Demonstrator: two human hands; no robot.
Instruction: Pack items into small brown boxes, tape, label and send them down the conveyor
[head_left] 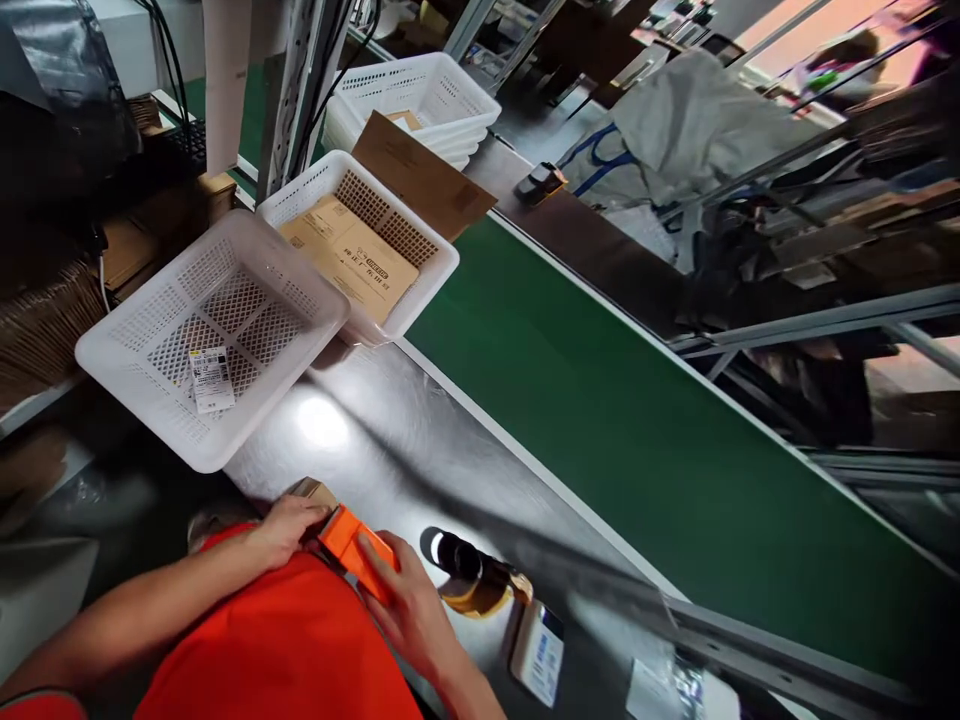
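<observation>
- Right hand [409, 590] is pinching the orange block [356, 550], thumb lying along its upper face; the other fingers are mostly hiding beneath.
- Left hand [289, 525] is curling at the block's far-left end, beside a small cardboard box [316, 492]; cannot tell whether its fingers are closing on the box, the block or both.
- Block is sitting low before the red top [285, 650], between the hands, probably for steadiness and a close view.
- Its long axis is slanting from the left fingers down to the right palm, running roughly along the green belt [577, 380]; one end is pointing at the cardboard box.
- A dark tape roll [469, 570] and a white device [538, 650] are resting on the metal worktop [405, 400], likely for easy right-hand reach.
- Farther out, a white tray [135, 340] is carrying a labelled packet [213, 380]; a basket [431, 285] beyond is keeping flat cartons [349, 255] together.
</observation>
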